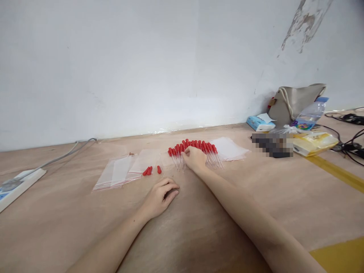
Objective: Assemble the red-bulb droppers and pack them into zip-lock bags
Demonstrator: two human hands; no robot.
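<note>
A row of glass droppers [212, 155] with red rubber bulbs lies in the middle of the table, bulbs toward the wall. My right hand [196, 157] reaches over the row, thumb and fingers pinched on a dropper [183, 165] near its left part; the palm hides some of the others. My left hand [162, 195] rests on the table nearer to me, fingers curved and the thumb apart, holding nothing. Beyond it lie a few loose red bulbs [159, 170], with thin clear tubes beside them. Clear zip bags [113, 172] with red seal lines are spread to the left.
White sheets or bags [229, 148] lie right of the droppers. Farther right are a tissue pack [260, 123], a grey bag [298, 100], a plastic bottle [311, 113], a yellow packet [315, 143] and black cables [352, 146]. A power strip [22, 185] stands at far left.
</note>
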